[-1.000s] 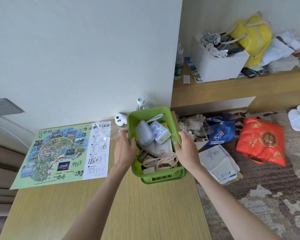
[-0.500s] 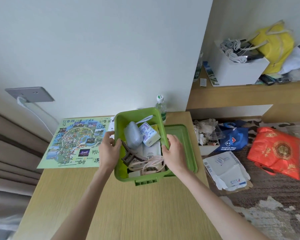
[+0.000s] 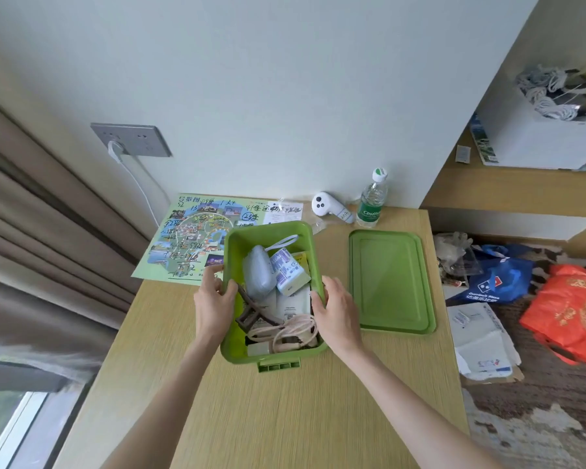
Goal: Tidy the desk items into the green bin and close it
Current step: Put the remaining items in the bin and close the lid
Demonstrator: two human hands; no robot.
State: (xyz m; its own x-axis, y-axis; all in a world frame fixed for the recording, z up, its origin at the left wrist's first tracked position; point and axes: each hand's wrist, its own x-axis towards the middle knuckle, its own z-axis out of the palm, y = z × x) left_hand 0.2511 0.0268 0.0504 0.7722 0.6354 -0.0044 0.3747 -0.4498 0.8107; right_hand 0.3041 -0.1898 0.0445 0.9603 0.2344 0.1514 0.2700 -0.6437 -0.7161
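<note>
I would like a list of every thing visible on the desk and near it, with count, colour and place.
bin: 1, green, desk centre, open, filled with small items
lid: 1, green, flat on desk, right of bin
map: 1, green printed sheet, desk back left, partly under bin
controller: 1, white, by wall
water bottle: 1, clear, green label, by wall
wall socket: 1, grey, cable plugged in
blue bag: 1, floor right
red bag: 1, floor far right
left hand: on bin's left rim
right hand: on bin's right rim
</note>
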